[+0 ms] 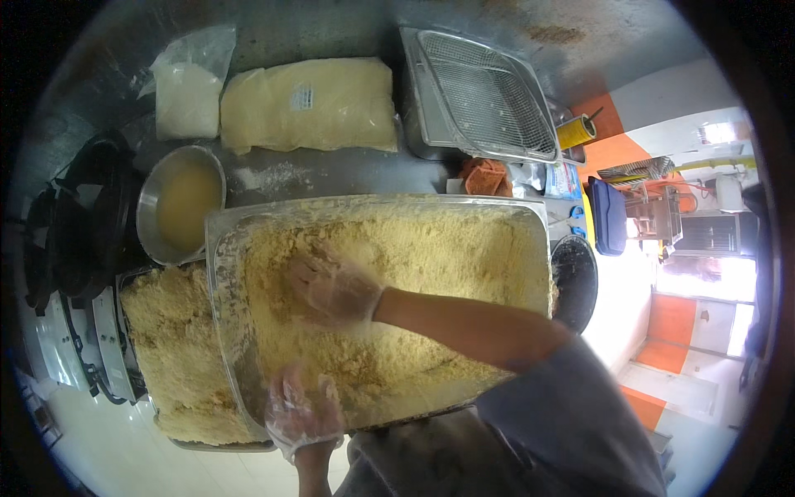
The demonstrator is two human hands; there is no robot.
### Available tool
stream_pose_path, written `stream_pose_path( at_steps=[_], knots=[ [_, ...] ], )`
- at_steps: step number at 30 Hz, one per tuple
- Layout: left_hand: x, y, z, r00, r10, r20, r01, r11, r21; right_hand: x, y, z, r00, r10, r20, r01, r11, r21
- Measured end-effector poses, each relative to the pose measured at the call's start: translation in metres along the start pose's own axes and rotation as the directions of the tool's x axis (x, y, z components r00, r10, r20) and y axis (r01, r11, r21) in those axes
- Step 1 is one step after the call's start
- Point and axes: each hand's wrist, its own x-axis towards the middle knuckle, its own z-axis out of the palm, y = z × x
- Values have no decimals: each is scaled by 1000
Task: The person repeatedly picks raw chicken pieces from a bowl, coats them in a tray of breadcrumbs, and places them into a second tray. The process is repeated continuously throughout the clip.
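Yellow crumbs in a wide tub, centre of the frame.
Apart, gloved, loosely spread: right hand on the crumbs, left hand at the tub's lower-left corner.

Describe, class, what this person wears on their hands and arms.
The left hand and right hand wear loose, wrinkled, clear plastic gloves with pale residue. A dark grey short sleeve covers the upper right arm; the visible forearms are bare.
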Motion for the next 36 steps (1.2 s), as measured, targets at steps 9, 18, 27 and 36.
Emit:
stream_pose_path(
  at_steps=[9, 18, 27, 36],
  knots=[
    [-21, -23, 25, 992, -128, -17, 123, 973, -194, -52, 41, 31, 985, -164, -59, 172, 968, 183],
    [-5, -5, 18, 978, -179, -105, 126, 914, -386, -85, 46, 36, 992, -68, -106, 82, 987, 139],
    [2, 11, 4, 819, -565, 100, 437, 500, -748, -71, 37, 33, 977, -4, -211, 26, 994, 103],
    [-5, -16, 14, 983, -55, -174, 25, 985, -173, -44, 38, 49, 988, -142, -63, 142, 990, 0]
  ],
)
